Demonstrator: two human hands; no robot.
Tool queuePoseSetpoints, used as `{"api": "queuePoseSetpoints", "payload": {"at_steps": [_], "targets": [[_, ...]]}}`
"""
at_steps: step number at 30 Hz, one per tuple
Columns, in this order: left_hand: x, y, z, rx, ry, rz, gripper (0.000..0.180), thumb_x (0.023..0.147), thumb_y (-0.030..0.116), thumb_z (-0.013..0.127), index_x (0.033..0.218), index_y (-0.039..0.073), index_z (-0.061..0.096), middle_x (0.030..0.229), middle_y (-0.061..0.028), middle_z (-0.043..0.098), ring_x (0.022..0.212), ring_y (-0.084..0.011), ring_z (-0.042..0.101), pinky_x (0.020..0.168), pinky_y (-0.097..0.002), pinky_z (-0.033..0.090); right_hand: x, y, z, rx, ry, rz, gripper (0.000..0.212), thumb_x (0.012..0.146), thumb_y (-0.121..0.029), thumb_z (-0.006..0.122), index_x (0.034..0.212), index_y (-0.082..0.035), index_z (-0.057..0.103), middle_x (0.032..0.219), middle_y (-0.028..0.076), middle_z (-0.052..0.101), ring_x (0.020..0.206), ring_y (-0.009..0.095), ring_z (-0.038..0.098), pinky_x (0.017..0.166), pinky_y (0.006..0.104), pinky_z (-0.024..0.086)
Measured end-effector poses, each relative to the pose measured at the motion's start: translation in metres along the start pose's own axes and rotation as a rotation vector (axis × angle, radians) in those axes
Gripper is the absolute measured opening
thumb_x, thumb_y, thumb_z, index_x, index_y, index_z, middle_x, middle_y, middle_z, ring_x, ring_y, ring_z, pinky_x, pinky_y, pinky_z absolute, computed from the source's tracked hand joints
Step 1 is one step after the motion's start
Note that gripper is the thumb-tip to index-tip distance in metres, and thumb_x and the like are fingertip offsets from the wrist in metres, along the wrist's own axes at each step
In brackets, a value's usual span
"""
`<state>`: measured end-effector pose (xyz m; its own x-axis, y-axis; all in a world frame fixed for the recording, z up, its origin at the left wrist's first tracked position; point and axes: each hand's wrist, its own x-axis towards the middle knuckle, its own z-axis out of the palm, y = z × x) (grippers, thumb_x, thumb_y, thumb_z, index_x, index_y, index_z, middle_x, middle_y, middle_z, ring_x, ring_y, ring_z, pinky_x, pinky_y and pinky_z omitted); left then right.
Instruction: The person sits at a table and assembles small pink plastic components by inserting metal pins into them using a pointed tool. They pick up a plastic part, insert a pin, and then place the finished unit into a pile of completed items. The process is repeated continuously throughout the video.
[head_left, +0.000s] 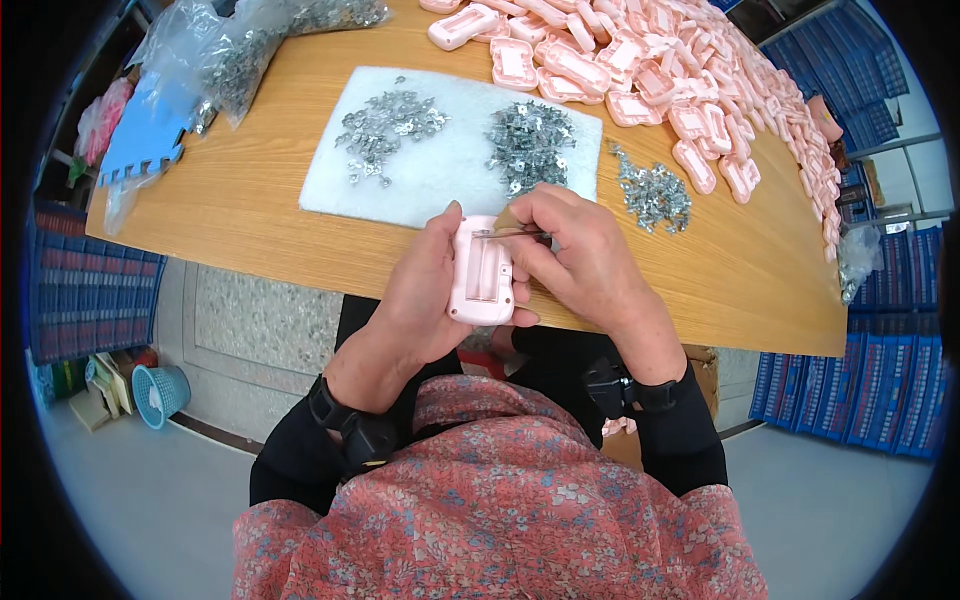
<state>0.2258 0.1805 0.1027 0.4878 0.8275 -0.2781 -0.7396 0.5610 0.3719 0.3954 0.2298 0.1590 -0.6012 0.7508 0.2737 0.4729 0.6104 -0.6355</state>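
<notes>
My left hand is closed around a pale pink plastic casing, its long battery compartment facing up. Between the thumb and fingers of my right hand is a pair of metal tweezers. The tweezers' tip reaches into the upper end of the compartment; whether it grips a small part there is too fine to make out. Just beyond my hands lies a white foam mat, bearing a loose spread of small metal contact pieces on its left and a denser heap of metal pieces on its right.
A large pile of pink casings covers the far right of the wooden table. Small metal parts lie right of the mat. Plastic bags of metal parts and a blue foam piece sit far left.
</notes>
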Motion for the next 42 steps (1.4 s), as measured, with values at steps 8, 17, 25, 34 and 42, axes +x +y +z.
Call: {"api": "queuePoseSetpoints", "payload": {"at_steps": [8, 17, 25, 34, 42], "targets": [[0.000, 0.002, 0.003, 0.007, 0.041, -0.039, 0.059, 0.105, 0.049, 0.022, 0.115, 0.003, 0.058, 0.092, -0.0124, 0.068, 0.081, -0.0263, 0.069, 0.070, -0.0484, 0.062, -0.003, -0.008, 0.006, -0.259, 0.049, -0.098, 0.014, 0.079, -0.006, 0.071, 0.087, -0.003, 0.061, 0.077, 0.011, 0.058, 0.069, 0.031, 0.061, 0.059, 0.0390, 0.049], [0.000, 0.000, 0.011, 0.068, 0.094, -0.037, 0.058, 0.106, 0.047, 0.020, 0.116, 0.003, 0.056, 0.089, -0.0133, 0.068, 0.076, -0.0264, 0.070, 0.066, -0.0441, 0.061, -0.013, -0.007, -0.002, -0.131, 0.179, -0.015, 0.012, 0.083, -0.006, 0.068, 0.090, -0.001, 0.061, 0.076, 0.009, 0.062, 0.068, 0.022, 0.065, 0.058, 0.0344, 0.051], [-0.003, -0.005, 0.015, 0.223, 0.033, -0.016, 0.056, 0.107, 0.045, 0.017, 0.123, 0.003, 0.050, 0.081, -0.0143, 0.067, 0.066, -0.0258, 0.069, 0.061, -0.0369, 0.059, -0.020, -0.010, 0.000, 0.721, -0.130, 0.570, 0.018, 0.096, -0.013, 0.063, 0.103, 0.003, 0.058, 0.073, 0.003, 0.062, 0.059, 0.008, 0.061, 0.057, 0.0259, 0.049], [-0.008, -0.005, 0.016, 0.509, 0.021, 0.051, 0.057, 0.108, 0.043, 0.021, 0.146, 0.002, 0.033, 0.097, -0.0139, 0.067, 0.075, -0.0238, 0.069, 0.066, -0.0339, 0.059, -0.027, -0.008, -0.006, 0.793, -0.106, 0.543, 0.018, 0.094, -0.016, 0.068, 0.095, -0.003, 0.055, 0.080, -0.003, 0.058, 0.067, 0.002, 0.051, 0.060, 0.0191, 0.043], [-0.007, 0.004, 0.012, 0.920, 0.073, 0.222, 0.039, 0.102, 0.010, 0.048, 0.138, -0.002, 0.046, 0.119, -0.0064, 0.063, 0.102, -0.0098, 0.062, 0.088, -0.0245, 0.051, -0.032, 0.004, -0.008, 0.483, -0.085, 0.527, 0.022, 0.093, -0.019, 0.070, 0.103, -0.001, 0.061, 0.089, -0.004, 0.058, 0.081, 0.003, 0.050, 0.072, 0.0197, 0.044]]}}
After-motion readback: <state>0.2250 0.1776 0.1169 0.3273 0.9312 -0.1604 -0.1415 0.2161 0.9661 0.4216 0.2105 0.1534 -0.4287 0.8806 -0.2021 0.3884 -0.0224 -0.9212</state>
